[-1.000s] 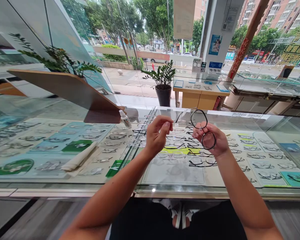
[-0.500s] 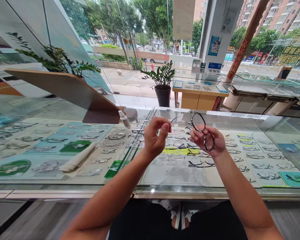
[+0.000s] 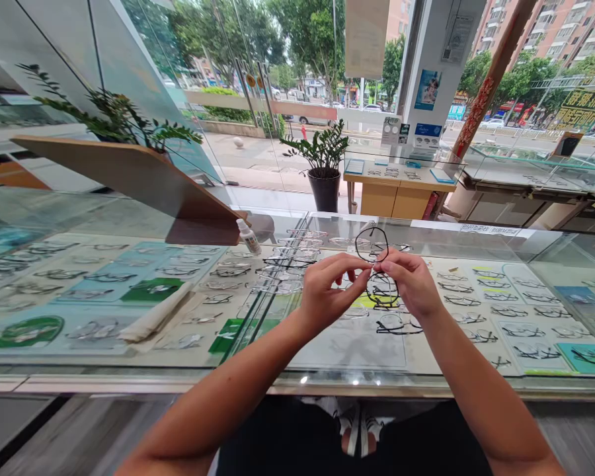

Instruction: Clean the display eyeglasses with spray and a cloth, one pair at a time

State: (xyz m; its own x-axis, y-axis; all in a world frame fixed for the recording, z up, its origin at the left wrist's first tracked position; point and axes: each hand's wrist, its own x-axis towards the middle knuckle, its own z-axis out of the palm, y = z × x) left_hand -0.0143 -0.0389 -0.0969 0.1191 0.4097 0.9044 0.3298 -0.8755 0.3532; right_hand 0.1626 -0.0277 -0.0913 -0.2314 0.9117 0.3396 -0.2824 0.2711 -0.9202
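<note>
A pair of dark round-rimmed eyeglasses [image 3: 387, 246] is held up above the glass counter, turned on end so one lens sits above the other. My left hand [image 3: 331, 285] reaches in from the left, thumb and forefinger pinched at the middle of the frame, by the bridge. From the other side my right hand [image 3: 415, 281] grips the same frame, its fingertips close to those of the left. Fingers cover the bridge, and whether something tiny is between them is hidden. Below the hands, rows of eyeglasses [image 3: 399, 324] lie in the display.
The glass counter [image 3: 327, 380] spans the view. On it stand a small white spray bottle [image 3: 248, 237] and a slanted wooden board [image 3: 129, 175]. A beige cloth [image 3: 161, 314] lies at left. Beyond are a potted plant [image 3: 324, 188] and a wooden table [image 3: 396, 195].
My left hand has moved right and its fingers now meet the eyeglasses. The eyeglasses have shifted left, standing more upright, with my right hand's grip now near the bridge.
</note>
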